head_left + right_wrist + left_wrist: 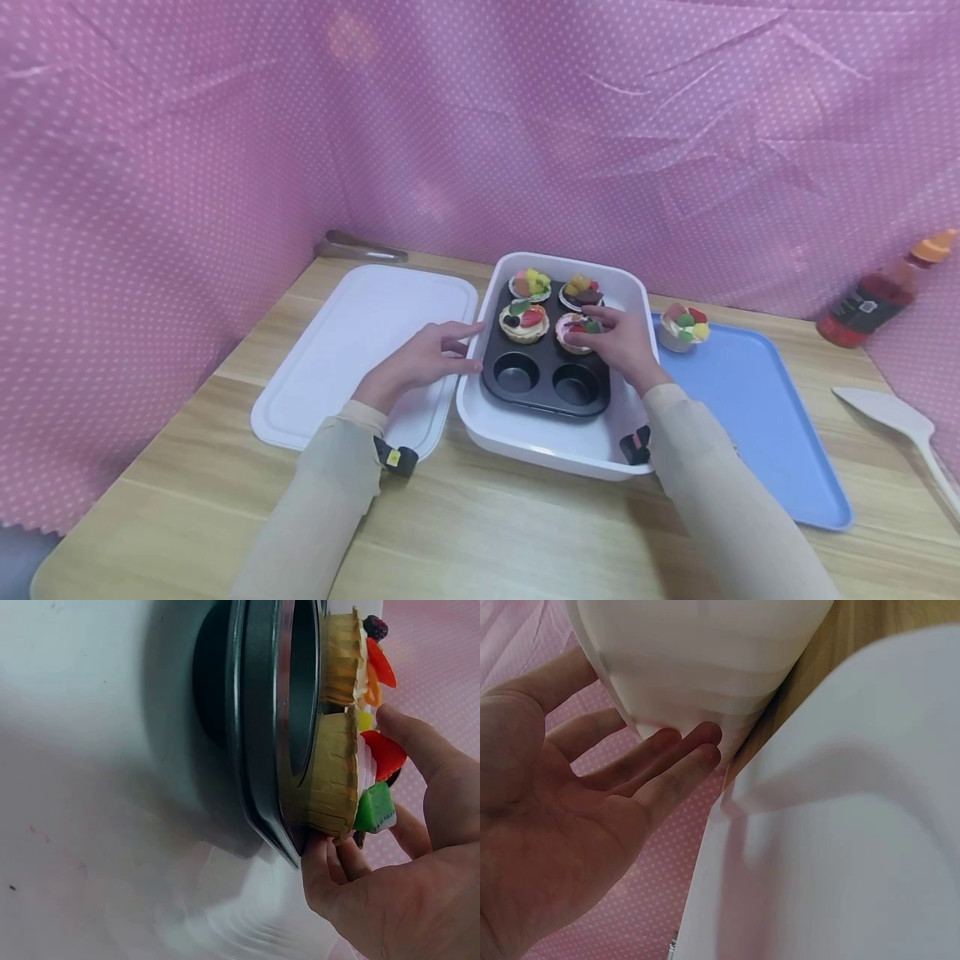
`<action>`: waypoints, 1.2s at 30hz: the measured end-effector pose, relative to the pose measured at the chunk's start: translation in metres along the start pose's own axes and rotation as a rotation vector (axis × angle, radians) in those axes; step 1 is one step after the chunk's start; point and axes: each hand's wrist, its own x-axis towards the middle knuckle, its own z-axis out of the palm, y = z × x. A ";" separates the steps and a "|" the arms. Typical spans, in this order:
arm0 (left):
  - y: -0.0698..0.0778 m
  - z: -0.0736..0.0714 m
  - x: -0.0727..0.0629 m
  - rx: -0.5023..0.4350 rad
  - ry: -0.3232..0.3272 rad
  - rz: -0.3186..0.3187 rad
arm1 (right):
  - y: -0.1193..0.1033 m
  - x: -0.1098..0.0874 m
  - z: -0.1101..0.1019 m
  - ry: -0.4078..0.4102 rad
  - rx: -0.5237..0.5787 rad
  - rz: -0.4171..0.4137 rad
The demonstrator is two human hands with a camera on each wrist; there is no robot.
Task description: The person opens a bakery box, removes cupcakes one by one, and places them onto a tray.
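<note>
My right hand [622,343] holds a pink-creamed fruit tart [573,332] at a cup of the dark muffin tin [547,397]. In the right wrist view, the thumb is by the fruit topping and the other fingers [326,874] are at the tart's paper-cased side. The tin sits inside a white basin [555,454]. Three more tarts occupy its other cups: a strawberry tart [523,322], a yellow-fruit tart [530,285] and a chocolate-topped tart [581,292]. With fingers extended, my left hand [420,358] touches the basin's left wall [690,667].
Left of the basin lies a white board [337,358], with metal tongs [365,248] behind it. On the right, a blue tray [757,417] bears another fruit tart [682,327]. Farther right are a red sauce bottle [866,308] and a pale spatula [888,410].
</note>
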 end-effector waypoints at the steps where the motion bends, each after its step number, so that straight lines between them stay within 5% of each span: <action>1: 0.000 0.000 0.000 0.002 0.001 0.000 | 0.000 0.000 0.001 0.004 0.002 -0.001; 21: -0.018 -0.014 0.012 0.042 -0.028 0.083 | -0.003 0.003 0.015 0.080 0.021 0.023; 36: -0.013 -0.009 0.009 0.041 -0.017 0.074 | 0.000 0.004 0.010 0.078 0.000 0.001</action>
